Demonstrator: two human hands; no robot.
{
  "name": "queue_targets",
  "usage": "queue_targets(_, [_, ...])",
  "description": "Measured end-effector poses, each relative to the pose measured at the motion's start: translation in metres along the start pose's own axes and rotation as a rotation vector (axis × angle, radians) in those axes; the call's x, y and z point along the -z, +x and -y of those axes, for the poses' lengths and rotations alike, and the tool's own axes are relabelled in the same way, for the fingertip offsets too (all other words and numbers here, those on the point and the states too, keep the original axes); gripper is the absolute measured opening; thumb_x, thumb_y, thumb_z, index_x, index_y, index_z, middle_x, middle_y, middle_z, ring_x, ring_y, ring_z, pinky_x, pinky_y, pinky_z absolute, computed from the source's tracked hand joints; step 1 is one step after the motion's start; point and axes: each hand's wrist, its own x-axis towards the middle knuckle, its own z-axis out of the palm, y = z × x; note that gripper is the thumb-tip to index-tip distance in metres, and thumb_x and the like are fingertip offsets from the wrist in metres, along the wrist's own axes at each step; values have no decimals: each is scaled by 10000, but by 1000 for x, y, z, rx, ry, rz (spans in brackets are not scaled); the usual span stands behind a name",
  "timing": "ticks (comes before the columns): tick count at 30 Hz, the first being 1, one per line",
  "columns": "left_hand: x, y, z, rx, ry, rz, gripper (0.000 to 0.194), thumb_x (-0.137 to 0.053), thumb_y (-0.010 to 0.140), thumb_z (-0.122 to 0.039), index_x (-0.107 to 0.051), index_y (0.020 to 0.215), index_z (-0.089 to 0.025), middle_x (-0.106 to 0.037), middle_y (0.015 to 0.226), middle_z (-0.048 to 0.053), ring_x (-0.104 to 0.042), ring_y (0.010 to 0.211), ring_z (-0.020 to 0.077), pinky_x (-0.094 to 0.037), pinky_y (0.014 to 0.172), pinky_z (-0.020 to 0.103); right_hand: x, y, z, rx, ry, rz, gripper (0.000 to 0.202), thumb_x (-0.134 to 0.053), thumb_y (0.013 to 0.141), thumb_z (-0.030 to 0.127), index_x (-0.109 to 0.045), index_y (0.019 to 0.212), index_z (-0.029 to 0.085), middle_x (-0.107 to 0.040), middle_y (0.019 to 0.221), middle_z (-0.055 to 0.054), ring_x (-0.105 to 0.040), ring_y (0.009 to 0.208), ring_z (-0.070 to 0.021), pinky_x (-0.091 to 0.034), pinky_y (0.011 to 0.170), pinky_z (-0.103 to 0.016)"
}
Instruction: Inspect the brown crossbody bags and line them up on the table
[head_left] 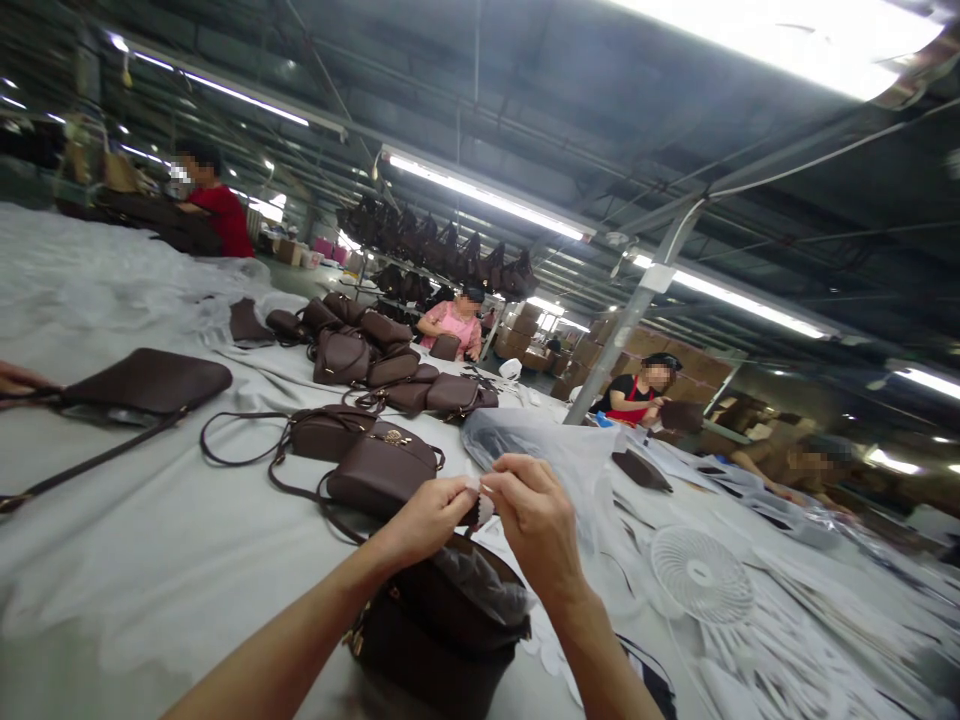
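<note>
the tilted head view faces forward across the table [247,540], close above left hand [429,518] and right hand [538,512].

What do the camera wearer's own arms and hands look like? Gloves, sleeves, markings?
Bare, ungloved left hand and right hand, no rings visible. Bare left forearm and right forearm: no sleeves, watch, bracelet or cables as far as the frame shows. No markings I can make out.
</note>
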Motion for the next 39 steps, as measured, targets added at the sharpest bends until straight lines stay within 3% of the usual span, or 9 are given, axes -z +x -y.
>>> queue_targets(2, [-1, 0, 1, 6, 14, -87, 359, -390, 924, -373, -616, 767, -141, -570, 687, -4, -494, 654, 134, -382, 614, 226, 2, -3, 5, -160, 116, 30, 215, -525, 911, 294, -698, 806, 220, -677, 886, -65, -614, 760, -175, -485, 704, -304])
queue_targets(5, [-2, -2, -2, -37, 63, -167, 351, -406, 923, -347, -667, 807, -141, -633, 746, 19, -548, 720, 155, -412, 676, 237, 3, -8, 7, -517, 481, 196, 270, -532, 885, 424, -668, 872, 191, -624, 677, -22, -585, 572, -139, -453, 485, -241])
queue_targets(7, [-4, -5, -5, -63, 86, -180, 348, -417, 923, -331, -693, 826, -144, -672, 783, 33, -582, 758, 166, -430, 709, 241, 3, -9, 5, -712, 683, 259, 365, -622, 783, 488, -616, 969, 174, -584, 626, 10, -604, 551, -152, -420, 391, -209])
queue_targets(10, [-8, -7, -8, -88, 90, -187, 332, -426, 924, -303, -722, 887, -157, -716, 846, 41, -624, 802, 173, -456, 751, 243, 3, -8, 3, -861, 799, 239, 621, -732, 638, 458, -470, 1125, 176, -561, 599, 64, -637, 553, -171, -459, 380, -204])
queue_targets(15, [-13, -11, -10, -118, 147, -162, 328, -434, 917, -243, -699, 1102, -185, -739, 998, 46, -666, 895, 183, -479, 837, 256, 2, -7, 5, -909, 834, 227, 737, -744, 608, 436, -361, 1188, 194, -569, 579, 103, -646, 515, -153, -515, 430, -216])
queue_targets(22, [-15, -17, -9, -120, 394, -134, 417, -396, 938, -236, -526, 1333, -261, -718, 1114, 47, -683, 922, 191, -497, 817, 263, 0, -13, -2, -938, 840, 279, 572, -759, 621, 419, -432, 1042, 212, -600, 568, 90, -664, 516, -152, -512, 437, -204])
queue_targets(31, [-18, -19, 0, -90, 699, -72, 188, -393, 933, -208, -496, 1091, -203, -721, 825, 62, -701, 734, 234, -430, 600, 259, 2, -17, -6, -964, 947, 215, 471, -838, 559, 455, -499, 746, 187, -659, 637, 29, -656, 526, -110, -533, 488, -192])
queue_targets(35, [-15, -20, 2, -122, 698, -78, 107, -390, 932, -208, -478, 993, -207, -699, 773, 55, -690, 710, 227, -399, 589, 258, 8, -16, -7, -993, 999, 287, 421, -801, 619, 470, -523, 730, 175, -663, 669, -1, -721, 664, -174, -579, 600, -246])
queue_targets(39, [-13, -19, -2, -143, 701, -68, 106, -375, 932, -213, -480, 928, -217, -663, 728, 36, -659, 672, 206, -369, 577, 253, 10, -10, -10, -1019, 961, 334, 359, -737, 696, 454, -530, 808, 183, -655, 674, 1, -729, 666, -195, -579, 588, -274])
